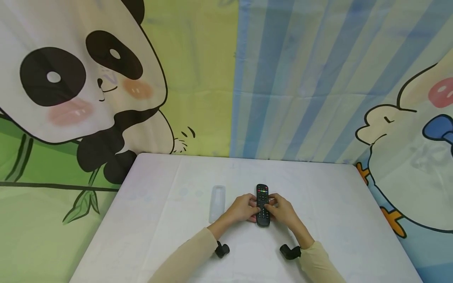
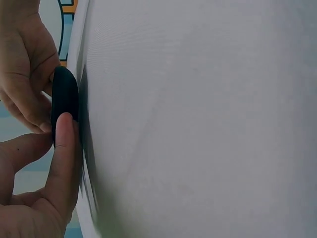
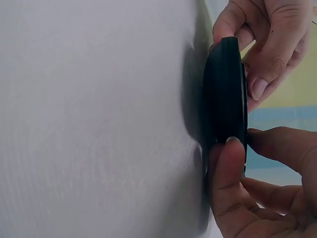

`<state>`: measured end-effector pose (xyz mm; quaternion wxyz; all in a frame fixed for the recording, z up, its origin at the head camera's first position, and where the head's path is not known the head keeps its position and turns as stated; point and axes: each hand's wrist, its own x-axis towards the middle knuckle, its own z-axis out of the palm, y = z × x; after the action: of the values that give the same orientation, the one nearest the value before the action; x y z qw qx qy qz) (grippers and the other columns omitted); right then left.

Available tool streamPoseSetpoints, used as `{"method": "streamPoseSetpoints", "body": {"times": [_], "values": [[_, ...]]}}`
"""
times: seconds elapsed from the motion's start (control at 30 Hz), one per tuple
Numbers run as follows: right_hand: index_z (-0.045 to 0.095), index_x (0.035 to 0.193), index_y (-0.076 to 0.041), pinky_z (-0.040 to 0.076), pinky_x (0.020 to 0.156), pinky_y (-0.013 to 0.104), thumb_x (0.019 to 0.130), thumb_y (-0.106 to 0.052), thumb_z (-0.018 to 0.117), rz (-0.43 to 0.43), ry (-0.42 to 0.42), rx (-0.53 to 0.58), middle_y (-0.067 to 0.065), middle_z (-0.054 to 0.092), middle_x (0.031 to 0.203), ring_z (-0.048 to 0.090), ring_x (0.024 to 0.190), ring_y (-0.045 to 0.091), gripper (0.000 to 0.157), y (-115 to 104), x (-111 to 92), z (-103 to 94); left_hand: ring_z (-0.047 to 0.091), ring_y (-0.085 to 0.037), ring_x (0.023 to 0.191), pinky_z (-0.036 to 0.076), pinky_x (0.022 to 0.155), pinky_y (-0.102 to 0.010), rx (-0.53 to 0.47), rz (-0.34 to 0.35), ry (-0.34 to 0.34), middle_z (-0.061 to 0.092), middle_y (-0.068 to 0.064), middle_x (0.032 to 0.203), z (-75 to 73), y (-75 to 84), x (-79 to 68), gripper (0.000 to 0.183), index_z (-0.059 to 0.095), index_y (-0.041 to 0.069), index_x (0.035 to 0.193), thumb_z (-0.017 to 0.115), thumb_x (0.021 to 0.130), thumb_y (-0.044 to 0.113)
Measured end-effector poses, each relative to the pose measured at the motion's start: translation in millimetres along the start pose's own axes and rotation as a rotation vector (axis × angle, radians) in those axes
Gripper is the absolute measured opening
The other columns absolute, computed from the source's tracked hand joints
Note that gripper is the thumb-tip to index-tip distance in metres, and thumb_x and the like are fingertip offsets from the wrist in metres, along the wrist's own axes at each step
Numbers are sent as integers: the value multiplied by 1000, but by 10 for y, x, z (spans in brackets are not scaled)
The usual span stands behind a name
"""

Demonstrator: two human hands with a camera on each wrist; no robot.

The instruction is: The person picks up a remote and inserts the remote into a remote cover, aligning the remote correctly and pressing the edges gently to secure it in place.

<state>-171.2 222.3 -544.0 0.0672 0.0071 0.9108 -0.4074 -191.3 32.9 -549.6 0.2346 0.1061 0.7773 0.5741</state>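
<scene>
Between both hands is a black remote control [image 1: 262, 202], its buttons facing up and its long side pointing away from me. My left hand [image 1: 244, 208] pinches its left edge, thumb on the button face and fingers at the side and beneath. On the other edge my right hand [image 1: 282, 210] grips it the same way. In the right wrist view the remote [image 3: 225, 94] appears edge-on, close above the table, with a shadow beside it. The left wrist view shows the end of the remote [image 2: 64, 94] between the fingers of both hands.
A clear, pale elongated sleeve or case [image 1: 217, 204] lies on the white table [image 1: 170, 236], left of the hands. Black camera mounts [image 1: 291, 252] sit at both wrists. Behind the table hangs a printed curtain [image 1: 198, 78] with cartoon animals.
</scene>
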Motion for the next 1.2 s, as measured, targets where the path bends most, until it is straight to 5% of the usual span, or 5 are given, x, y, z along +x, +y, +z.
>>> {"method": "streamPoseSetpoints", "body": {"times": [0.37,0.73,1.2], "values": [[52,134,4,56,58,32,94,-11,70,3,-15,193,15,68,99,67,73,19,46,-191,28,207,69,-16,61,58,55,-29,50,49,68,66,-6,99,-275,-40,-185,44,56,-4,131,72,92,9],[52,134,2,54,57,33,94,-10,70,-49,-74,297,9,69,94,65,66,18,46,-445,97,458,69,-16,62,58,57,-33,48,22,138,65,-6,103,-578,-137,-449,45,56,0,134,72,93,12],[53,135,2,55,64,49,95,-9,68,-89,-80,410,14,64,102,63,71,26,44,-645,138,370,70,-17,64,56,57,-33,104,145,170,65,1,106,-734,-53,-489,48,54,9,140,70,95,17]]}}
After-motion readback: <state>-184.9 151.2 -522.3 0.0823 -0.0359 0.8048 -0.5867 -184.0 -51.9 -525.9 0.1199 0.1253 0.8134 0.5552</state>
